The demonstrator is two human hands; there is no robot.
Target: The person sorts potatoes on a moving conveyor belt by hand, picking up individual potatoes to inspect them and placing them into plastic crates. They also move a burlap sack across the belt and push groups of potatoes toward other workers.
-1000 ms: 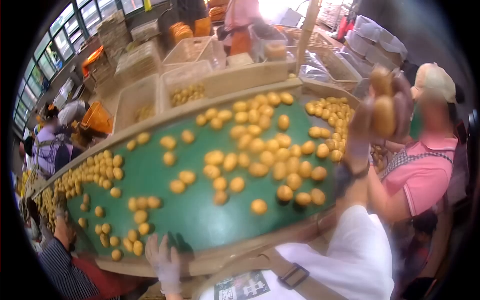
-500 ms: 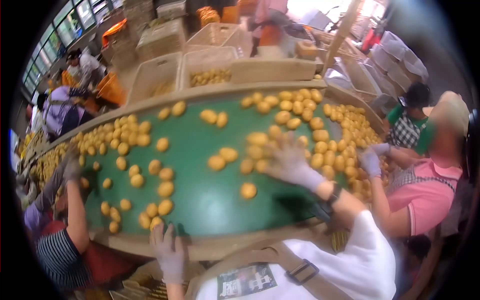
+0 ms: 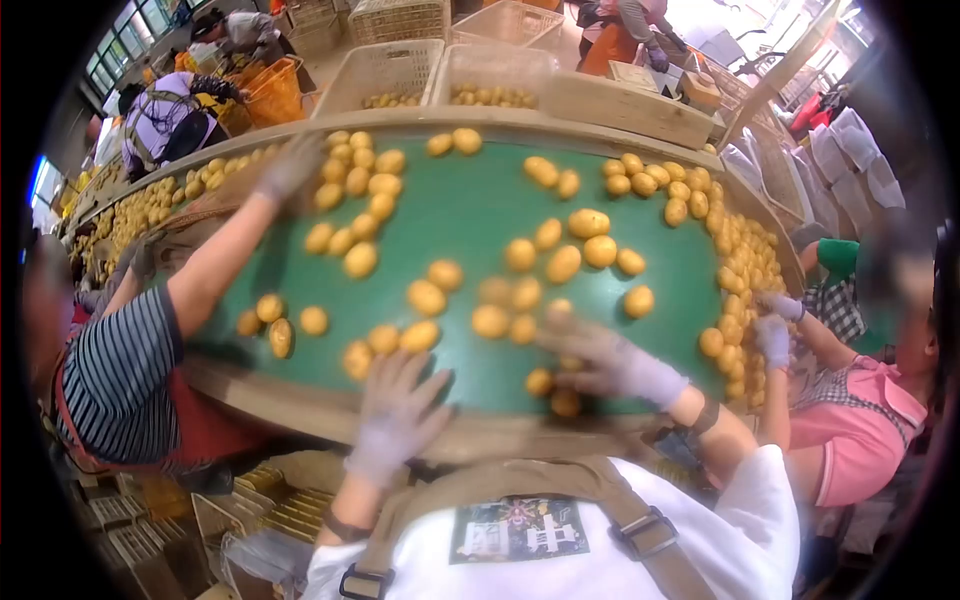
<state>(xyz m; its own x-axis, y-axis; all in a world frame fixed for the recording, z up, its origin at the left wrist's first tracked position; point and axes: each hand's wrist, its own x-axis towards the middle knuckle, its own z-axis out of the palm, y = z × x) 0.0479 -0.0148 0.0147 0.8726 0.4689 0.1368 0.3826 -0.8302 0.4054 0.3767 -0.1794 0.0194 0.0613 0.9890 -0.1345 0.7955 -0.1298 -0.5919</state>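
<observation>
Many yellow potatoes (image 3: 563,264) lie scattered over a green table surface (image 3: 470,200) with a wooden rim. My left hand (image 3: 397,412), in a pale glove, is spread at the near rim, its fingertips beside a few potatoes, with nothing held. Over the green surface to the right is my right hand (image 3: 610,362), also gloved, fingers apart and slightly blurred. It is against or just above several potatoes, some partly hidden under the fingers. A dense heap of potatoes (image 3: 738,270) runs along the right edge.
At left, a co-worker in a striped shirt (image 3: 125,370) reaches a gloved hand (image 3: 292,165) over the surface. A co-worker in pink (image 3: 860,430) works at the right heap. Crates (image 3: 385,70) stand behind the far rim, with more people beyond; further crates (image 3: 262,500) sit below left.
The view has shifted. My left hand has come further over the surface edge, and my right hand is nearer the close rim. The left co-worker's hand has reached across to the far side; potatoes are rearranged.
</observation>
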